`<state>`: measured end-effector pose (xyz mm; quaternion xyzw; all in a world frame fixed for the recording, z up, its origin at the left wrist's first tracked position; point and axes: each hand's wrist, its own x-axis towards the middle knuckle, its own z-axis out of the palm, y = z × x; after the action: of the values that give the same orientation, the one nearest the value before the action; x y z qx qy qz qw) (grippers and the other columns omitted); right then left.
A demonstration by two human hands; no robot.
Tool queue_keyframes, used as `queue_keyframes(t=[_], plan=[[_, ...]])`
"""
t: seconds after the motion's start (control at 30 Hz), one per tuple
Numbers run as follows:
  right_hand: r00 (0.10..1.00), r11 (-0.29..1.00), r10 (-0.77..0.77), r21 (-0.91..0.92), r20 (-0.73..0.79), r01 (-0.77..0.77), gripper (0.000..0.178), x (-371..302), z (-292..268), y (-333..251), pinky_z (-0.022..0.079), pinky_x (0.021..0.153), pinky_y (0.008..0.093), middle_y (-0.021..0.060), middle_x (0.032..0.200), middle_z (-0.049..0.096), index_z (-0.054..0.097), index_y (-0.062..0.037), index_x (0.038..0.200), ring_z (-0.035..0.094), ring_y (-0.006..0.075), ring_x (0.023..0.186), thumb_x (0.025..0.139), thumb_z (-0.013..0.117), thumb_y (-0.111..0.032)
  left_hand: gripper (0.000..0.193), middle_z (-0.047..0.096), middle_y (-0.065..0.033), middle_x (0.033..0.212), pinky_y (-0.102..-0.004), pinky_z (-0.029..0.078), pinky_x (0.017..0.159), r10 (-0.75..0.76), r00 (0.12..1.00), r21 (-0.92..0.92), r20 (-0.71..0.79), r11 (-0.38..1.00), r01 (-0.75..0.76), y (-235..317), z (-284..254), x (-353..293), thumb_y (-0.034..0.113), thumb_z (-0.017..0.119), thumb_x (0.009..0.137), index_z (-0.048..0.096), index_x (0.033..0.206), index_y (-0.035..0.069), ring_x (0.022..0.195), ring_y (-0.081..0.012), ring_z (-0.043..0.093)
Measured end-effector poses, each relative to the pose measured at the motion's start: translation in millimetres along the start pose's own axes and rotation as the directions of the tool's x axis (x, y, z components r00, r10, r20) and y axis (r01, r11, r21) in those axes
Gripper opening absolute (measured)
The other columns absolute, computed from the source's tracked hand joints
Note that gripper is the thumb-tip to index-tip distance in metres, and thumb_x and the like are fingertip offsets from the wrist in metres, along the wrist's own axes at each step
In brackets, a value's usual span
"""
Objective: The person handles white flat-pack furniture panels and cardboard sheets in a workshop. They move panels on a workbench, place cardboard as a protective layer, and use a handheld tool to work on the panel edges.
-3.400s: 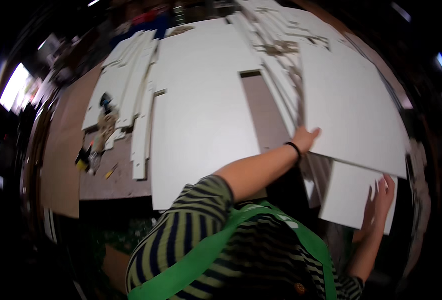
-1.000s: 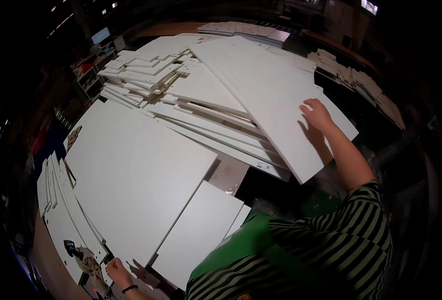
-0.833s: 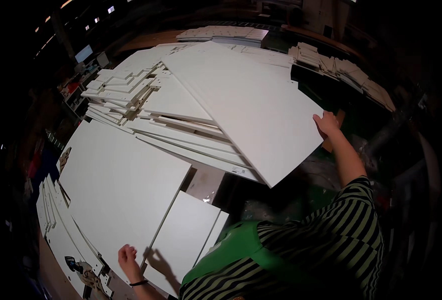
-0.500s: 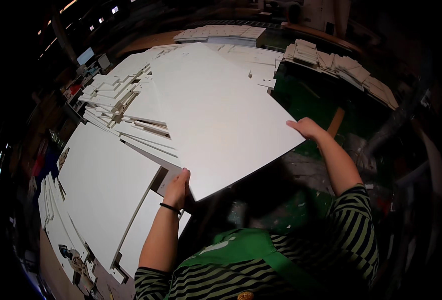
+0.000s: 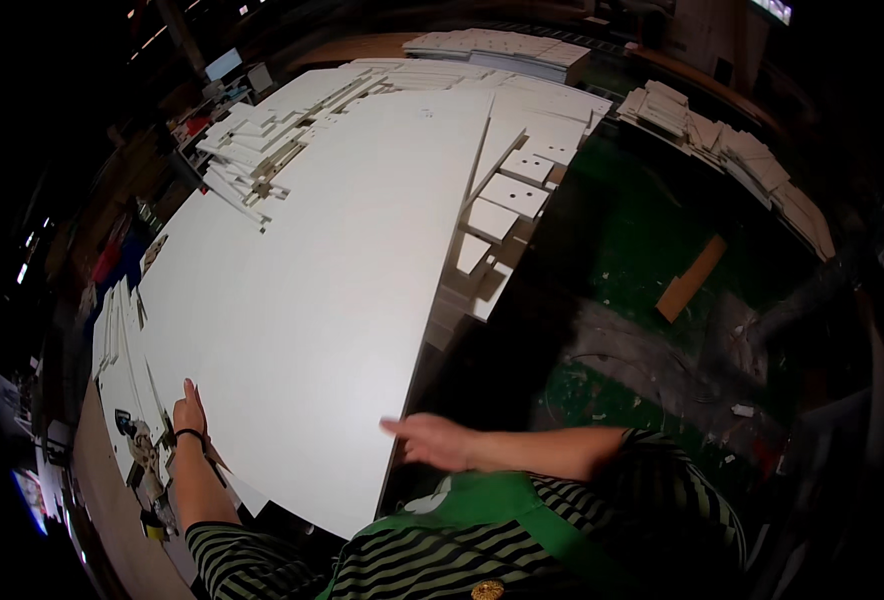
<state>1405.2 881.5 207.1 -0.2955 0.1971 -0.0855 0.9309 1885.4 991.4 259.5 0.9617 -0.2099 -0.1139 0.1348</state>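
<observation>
A large plain white panel (image 5: 302, 300) reaches from close to my body far across the work table. My left hand (image 5: 190, 410), with a dark band at the wrist, is closed on its near left edge, the thumb lying on top. At the near right edge, my right hand (image 5: 434, 441) grips the panel with the thumb over the rim; its other fingers are mostly hidden beneath. The panel lies over other white boards, and how far it rests on them I cannot tell.
Cut white pieces with holes (image 5: 510, 195) lie right of the panel. Loose white strips (image 5: 252, 165) are heaped at the far left, and stacked boards (image 5: 497, 47) stand at the back. More stacks (image 5: 727, 145) line the far right. A brown board (image 5: 692, 278) lies on the green floor.
The panel has turned and come left and nearer to me. My right hand has travelled left toward my body with its edge, and my left hand has shifted further left. The view has turned somewhat.
</observation>
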Motion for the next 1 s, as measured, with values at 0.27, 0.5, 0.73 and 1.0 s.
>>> queue_keyframes(t=[0.27, 0.5, 0.73, 1.0], plan=[[0.685, 0.823, -0.532, -0.113, -0.498, 0.557, 0.044, 72.6, -29.8, -53.5, 0.051, 0.085, 0.0372, 0.0154, 0.115, 0.060, 0.049, 0.0035, 0.121, 0.060, 0.0246, 0.102, 0.092, 0.063, -0.026, 0.083, 0.062, -0.0328, 0.098, -0.0537, 0.042, 0.081, -0.054, 0.935, -0.008, -0.352, 0.998, 0.054, -193.8, -36.1, -145.2, 0.064, 0.027, 0.094, 0.065, 0.099, -0.009, 0.093, -0.0482, 0.057], [0.885, 0.904, -0.409, 0.035, -0.224, 0.427, 0.052, 40.7, 57.3, 72.6, 0.046, 0.098, 0.0415, 0.0148, 0.129, 0.054, 0.043, 0.0028, 0.134, 0.055, 0.0302, 0.116, 0.099, 0.048, -0.035, 0.065, 0.064, -0.0264, 0.084, -0.0551, 0.044, 0.077, -0.070, 0.894, 0.118, -0.442, 0.984, 0.135, -330.3, -125.7, -265.3, 0.047, 0.026, 0.099, 0.066, 0.078, 0.001, 0.086, -0.0457, 0.059], [0.949, 0.949, -0.309, -0.050, 0.068, 0.312, 0.051, 75.0, 211.9, 189.7, 0.045, 0.095, 0.0356, 0.0096, 0.129, 0.054, 0.046, -0.0001, 0.132, 0.054, 0.0248, 0.114, 0.100, 0.046, -0.039, 0.056, 0.063, -0.0237, 0.078, -0.0450, 0.046, 0.067, -0.289, 0.681, -0.155, -0.673, 0.955, 0.252, -497.6, -209.9, -418.7, 0.047, 0.037, 0.097, 0.065, 0.078, 0.002, 0.075, -0.0421, 0.059], [0.955, 0.962, -0.179, -0.163, 0.236, 0.221, 0.048, 165.6, 370.5, 323.3, 0.050, 0.089, 0.0359, 0.0118, 0.121, 0.059, 0.049, 0.0019, 0.128, 0.059, 0.0245, 0.107, 0.099, 0.049, -0.036, 0.058, 0.063, -0.0252, 0.085, -0.0492, 0.046, 0.075, -0.505, 0.553, -0.283, -0.662, 0.852, 0.440, -704.0, -212.0, -478.9, 0.046, 0.034, 0.098, 0.066, 0.080, 0.001, 0.085, -0.0449, 0.059]])
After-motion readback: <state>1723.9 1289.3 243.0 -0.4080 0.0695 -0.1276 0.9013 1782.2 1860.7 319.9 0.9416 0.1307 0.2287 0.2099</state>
